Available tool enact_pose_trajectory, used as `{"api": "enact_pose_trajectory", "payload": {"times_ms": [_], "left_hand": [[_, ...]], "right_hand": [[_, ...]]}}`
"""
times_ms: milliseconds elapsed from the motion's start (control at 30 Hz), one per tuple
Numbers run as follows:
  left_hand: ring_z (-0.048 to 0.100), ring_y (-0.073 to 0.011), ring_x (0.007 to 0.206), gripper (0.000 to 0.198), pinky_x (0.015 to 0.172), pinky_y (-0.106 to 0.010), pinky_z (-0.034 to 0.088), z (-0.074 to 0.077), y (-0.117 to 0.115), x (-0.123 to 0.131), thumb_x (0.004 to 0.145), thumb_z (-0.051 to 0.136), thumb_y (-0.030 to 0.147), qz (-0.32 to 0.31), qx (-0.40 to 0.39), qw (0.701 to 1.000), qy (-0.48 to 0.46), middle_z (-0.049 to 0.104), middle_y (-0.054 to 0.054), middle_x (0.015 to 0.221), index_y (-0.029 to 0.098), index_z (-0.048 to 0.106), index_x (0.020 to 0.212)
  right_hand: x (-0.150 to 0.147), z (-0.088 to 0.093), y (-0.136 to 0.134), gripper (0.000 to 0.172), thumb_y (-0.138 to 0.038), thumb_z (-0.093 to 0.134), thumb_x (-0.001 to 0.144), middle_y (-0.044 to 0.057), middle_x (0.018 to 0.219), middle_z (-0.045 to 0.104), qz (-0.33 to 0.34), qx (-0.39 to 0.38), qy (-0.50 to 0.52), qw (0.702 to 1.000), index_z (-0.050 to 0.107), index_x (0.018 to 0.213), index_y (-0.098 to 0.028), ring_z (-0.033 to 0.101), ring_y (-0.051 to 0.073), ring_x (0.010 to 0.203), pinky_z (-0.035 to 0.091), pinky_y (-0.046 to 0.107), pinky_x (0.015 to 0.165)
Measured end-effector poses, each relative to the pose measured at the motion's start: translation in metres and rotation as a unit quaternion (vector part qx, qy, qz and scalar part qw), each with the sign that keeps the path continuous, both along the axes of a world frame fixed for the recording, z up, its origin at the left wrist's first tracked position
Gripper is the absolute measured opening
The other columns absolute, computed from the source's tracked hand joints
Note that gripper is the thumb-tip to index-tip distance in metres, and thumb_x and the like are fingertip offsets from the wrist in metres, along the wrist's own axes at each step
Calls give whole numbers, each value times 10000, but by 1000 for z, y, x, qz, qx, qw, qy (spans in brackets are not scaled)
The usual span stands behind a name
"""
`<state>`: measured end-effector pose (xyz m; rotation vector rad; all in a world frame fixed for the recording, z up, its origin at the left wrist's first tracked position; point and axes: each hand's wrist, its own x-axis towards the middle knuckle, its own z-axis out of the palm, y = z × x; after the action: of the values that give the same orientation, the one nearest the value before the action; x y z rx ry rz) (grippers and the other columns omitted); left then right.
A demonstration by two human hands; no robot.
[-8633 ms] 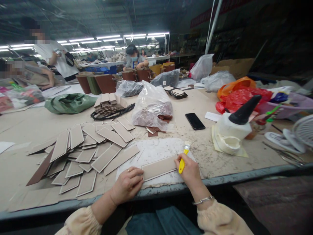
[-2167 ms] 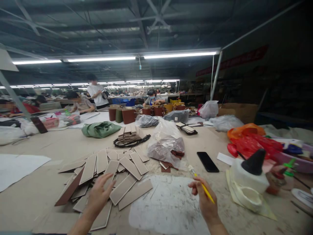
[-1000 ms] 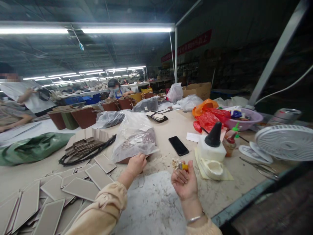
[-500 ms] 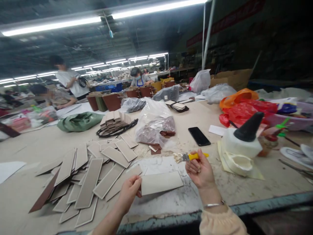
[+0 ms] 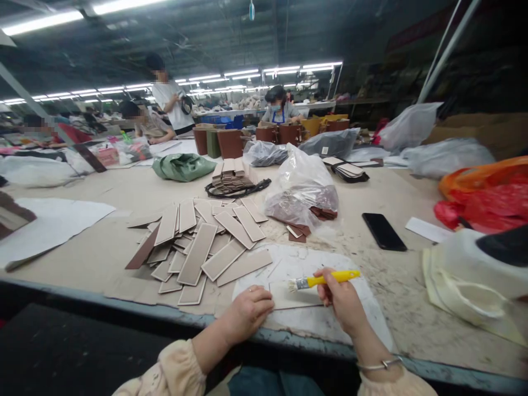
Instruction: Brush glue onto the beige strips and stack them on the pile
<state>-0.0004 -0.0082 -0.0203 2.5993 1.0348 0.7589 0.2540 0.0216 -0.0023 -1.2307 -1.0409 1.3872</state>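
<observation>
My right hand (image 5: pixel 340 297) is closed around the yellow handle of a paintbrush (image 5: pixel 328 279). Its bristles, coated in something whitish, touch or hover just over a pale rectangular panel (image 5: pixel 284 297). That panel lies flat on a stained white sheet (image 5: pixel 363 316) near the table's front edge. At the panel's left end, my left hand (image 5: pixel 252 309) has its fingers together, holding that end down; the thumb is mostly hidden. Left of the sheet is a loose pile of beige rectangular panels (image 5: pixel 198 253) with light borders.
A black phone (image 5: pixel 383 231) lies to the right. Beyond it stands a white container (image 5: pixel 466 264) with a black top. Clear plastic bags (image 5: pixel 303 187), a stack of strips (image 5: pixel 233 176) and a green bag (image 5: pixel 183 166) are farther back. Co-workers are across the room.
The panel has come down flat onto the sheet, held at its left end. The brush has moved down over it. My view has swung left, with the white container now nearer the right edge.
</observation>
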Motion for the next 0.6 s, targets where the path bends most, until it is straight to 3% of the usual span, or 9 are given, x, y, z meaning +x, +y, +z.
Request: {"api": "enact_pose_trajectory", "payload": {"times_ms": [167,433,600], "left_hand": [[585,-182,924,183,844,-315,506,-8,2,-2,889,505,101,1,22,1000,-18,670,-69,976,173,652,971],[612,-171,915,192,831,-308,528,-7,1,0,888,493,102,4,33,999,-22,683,-75,953,167,656,963],[618,-176,883,207,824,-335,525,-5,2,1,890,467,107,11,18,1000,0,681,-76,931,174,658,938]], "right_hand": [[-21,0,1,457,-636,551,812,-26,522,544,35,7,-49,998,601,847,-183,446,103,424,343,220,422],[-37,-3,2,420,-626,537,819,-33,524,571,71,1,-82,994,562,815,-207,480,118,417,370,234,439],[-35,-4,2,357,-566,512,863,-28,493,568,73,57,-174,980,569,797,-219,504,143,419,384,262,461]]}}
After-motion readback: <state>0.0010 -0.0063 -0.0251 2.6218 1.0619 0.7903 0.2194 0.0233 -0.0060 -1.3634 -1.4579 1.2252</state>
